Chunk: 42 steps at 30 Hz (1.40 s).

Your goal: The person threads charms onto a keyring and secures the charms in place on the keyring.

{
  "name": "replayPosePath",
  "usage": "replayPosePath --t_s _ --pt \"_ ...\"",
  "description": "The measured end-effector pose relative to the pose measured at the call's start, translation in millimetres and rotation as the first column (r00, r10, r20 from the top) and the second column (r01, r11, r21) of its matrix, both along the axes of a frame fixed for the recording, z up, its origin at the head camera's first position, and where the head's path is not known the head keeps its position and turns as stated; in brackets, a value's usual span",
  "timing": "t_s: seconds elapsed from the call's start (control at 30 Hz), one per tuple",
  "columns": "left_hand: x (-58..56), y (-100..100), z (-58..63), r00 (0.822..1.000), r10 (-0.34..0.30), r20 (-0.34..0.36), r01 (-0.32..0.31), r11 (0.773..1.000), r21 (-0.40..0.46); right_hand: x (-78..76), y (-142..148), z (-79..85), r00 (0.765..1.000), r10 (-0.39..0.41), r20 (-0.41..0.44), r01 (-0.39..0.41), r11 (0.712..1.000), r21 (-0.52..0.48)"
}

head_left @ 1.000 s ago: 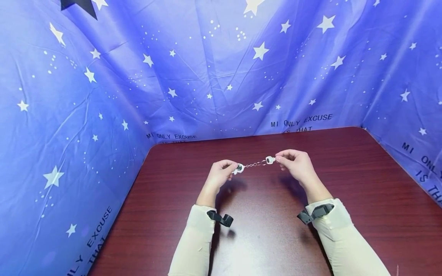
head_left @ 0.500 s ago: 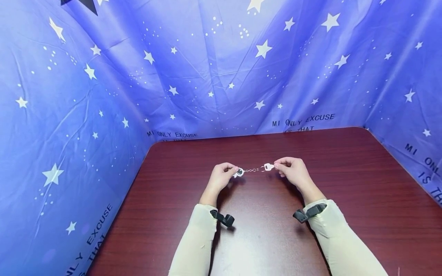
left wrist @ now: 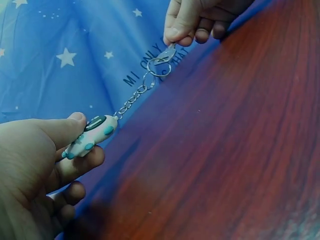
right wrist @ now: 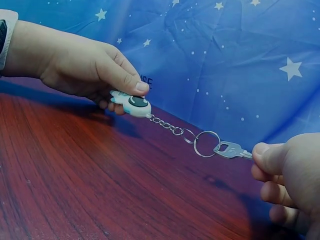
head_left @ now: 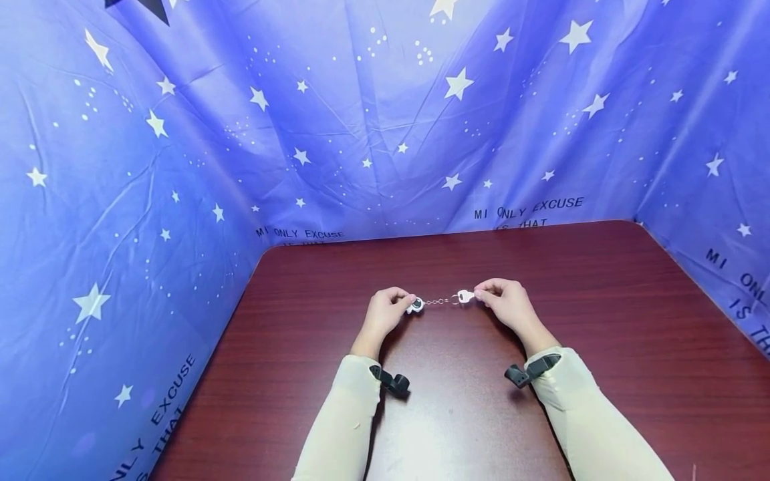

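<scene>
My left hand (head_left: 385, 312) pinches a small white astronaut charm (left wrist: 92, 136) with a dark visor and teal patches, between thumb and fingers. A short metal chain (right wrist: 166, 125) runs from the charm to linked split rings (right wrist: 206, 144). On the larger ring hangs a silver key (right wrist: 231, 150). My right hand (head_left: 505, 302) pinches this key by its blade, whose tip is hidden under the thumb and fingers. Chain and rings stretch nearly straight between the two hands, over the table.
A dark red wood-grain table (head_left: 601, 300) lies under both hands. Behind it and to the sides hangs a blue curtain (head_left: 373, 133) with white stars and printed words. Black camera mounts (head_left: 391, 382) sit on both wrists.
Both hands have come down and nearer, the right one more so and slightly leftward. The chain between them is now closer to level. Each hand keeps its hold on the same thing.
</scene>
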<state>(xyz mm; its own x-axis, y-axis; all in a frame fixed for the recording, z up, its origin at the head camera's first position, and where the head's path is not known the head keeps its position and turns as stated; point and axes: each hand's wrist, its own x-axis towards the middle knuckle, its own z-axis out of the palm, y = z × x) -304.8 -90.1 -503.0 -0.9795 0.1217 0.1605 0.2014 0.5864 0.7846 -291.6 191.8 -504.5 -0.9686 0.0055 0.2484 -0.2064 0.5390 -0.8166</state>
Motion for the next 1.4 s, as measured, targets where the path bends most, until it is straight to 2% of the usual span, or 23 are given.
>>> replayPosePath --t_s 0.37,0.7,0.83,1.03,1.17,1.4 --pt "1.9 1.9 -4.6 0.996 -0.023 -0.090 0.016 0.997 -0.073 -0.9 2.3 -11.1 0.999 0.023 -0.029 -0.019 0.988 0.152" --pt "5.8 4.9 -10.0 0.979 -0.005 -0.203 -0.026 0.989 -0.149 0.5 -1.3 -13.6 0.988 0.081 -0.134 -0.038 0.953 0.301" --pt "6.9 5.5 -9.9 0.980 0.012 -0.198 -0.049 0.982 -0.185 2.1 -2.7 -11.8 0.981 0.091 -0.171 -0.027 0.939 0.343" --pt "7.3 5.6 -11.7 0.982 0.014 -0.186 -0.059 0.969 -0.240 5.2 -5.2 -11.5 0.983 0.075 -0.168 -0.005 0.924 0.382" --pt "8.1 5.3 -13.5 0.982 0.016 -0.186 -0.061 0.970 -0.237 6.4 -6.8 -12.6 0.981 0.074 -0.178 0.003 0.917 0.400" --pt "7.1 5.9 -11.9 0.980 0.024 -0.196 -0.069 0.972 -0.224 4.5 -6.1 -13.2 0.983 0.056 -0.176 0.017 0.922 0.388"
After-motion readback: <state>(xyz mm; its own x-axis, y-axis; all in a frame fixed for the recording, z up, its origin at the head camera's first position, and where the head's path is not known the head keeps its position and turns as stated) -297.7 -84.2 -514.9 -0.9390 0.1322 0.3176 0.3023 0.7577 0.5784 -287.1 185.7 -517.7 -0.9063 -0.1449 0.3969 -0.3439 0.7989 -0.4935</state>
